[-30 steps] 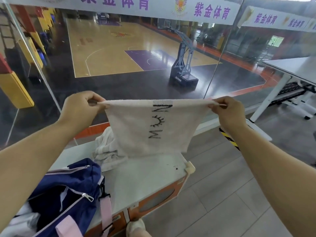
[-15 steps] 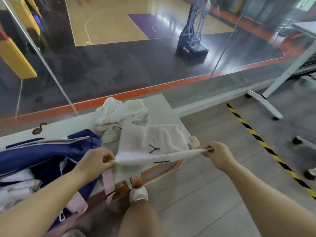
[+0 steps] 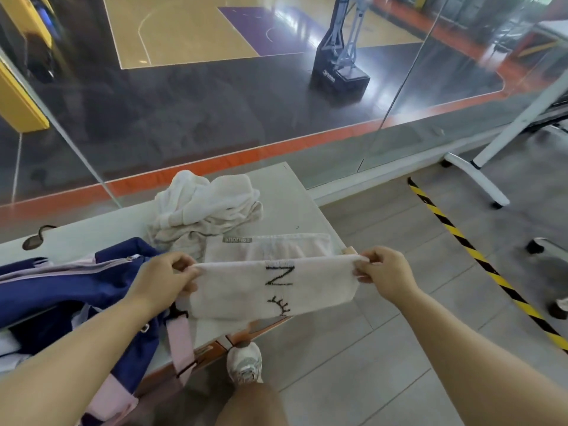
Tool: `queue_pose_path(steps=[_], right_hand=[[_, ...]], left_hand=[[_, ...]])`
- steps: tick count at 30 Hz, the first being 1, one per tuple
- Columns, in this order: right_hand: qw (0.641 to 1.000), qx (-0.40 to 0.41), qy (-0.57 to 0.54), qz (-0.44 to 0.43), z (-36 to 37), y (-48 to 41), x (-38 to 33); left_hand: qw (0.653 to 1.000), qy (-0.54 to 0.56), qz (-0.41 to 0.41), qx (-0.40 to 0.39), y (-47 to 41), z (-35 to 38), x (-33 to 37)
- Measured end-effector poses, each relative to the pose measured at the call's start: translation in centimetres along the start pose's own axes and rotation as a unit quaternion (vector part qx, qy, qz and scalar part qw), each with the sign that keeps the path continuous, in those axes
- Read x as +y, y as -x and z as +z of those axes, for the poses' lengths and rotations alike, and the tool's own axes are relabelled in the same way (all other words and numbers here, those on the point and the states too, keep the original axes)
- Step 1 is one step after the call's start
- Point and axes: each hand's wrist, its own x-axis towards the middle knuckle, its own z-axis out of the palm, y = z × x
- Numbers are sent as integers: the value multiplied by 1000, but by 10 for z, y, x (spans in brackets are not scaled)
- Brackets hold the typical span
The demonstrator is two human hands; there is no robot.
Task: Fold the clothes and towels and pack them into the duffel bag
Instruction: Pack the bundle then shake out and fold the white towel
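Smooth white tabletop (image 3: 292,192) beside the glass wall (image 3: 215,118): my left hand (image 3: 163,281) and right hand (image 3: 387,275) each pinch an end of a fluffy white towel (image 3: 246,290), doubled over it, with a black stitched "N" showing. Just left sits the navy-and-pink duffel bag (image 3: 61,290).

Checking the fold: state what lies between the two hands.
Head view: the white towel, its ends pinched by the left hand and right hand.

Towel (image 3: 246,290) stretched over the near edge of the white table (image 3: 292,204).
I see my left hand (image 3: 163,278) and right hand (image 3: 384,272) pinching its two ends, black stitched marks facing up, its far part lying on the tabletop. A crumpled white pile (image 3: 206,207) sits farther back; the navy duffel bag (image 3: 61,290) lies at left.
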Motion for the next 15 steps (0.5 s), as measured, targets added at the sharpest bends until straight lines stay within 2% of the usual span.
queue_pose_path(steps=[3, 8, 13, 15], right_hand=[[999, 30, -9, 0, 14, -30, -10], [999, 44, 13, 3, 38, -75, -18], [997, -10, 76, -11, 65, -93, -7], [985, -21, 161, -54, 79, -85, 3]], left_hand=[[999, 28, -26, 21, -36, 4, 1], [998, 5, -54, 14, -93, 13, -11], [997, -75, 32, 0, -109, 33, -19], [988, -126, 88, -11, -106, 45, -31]])
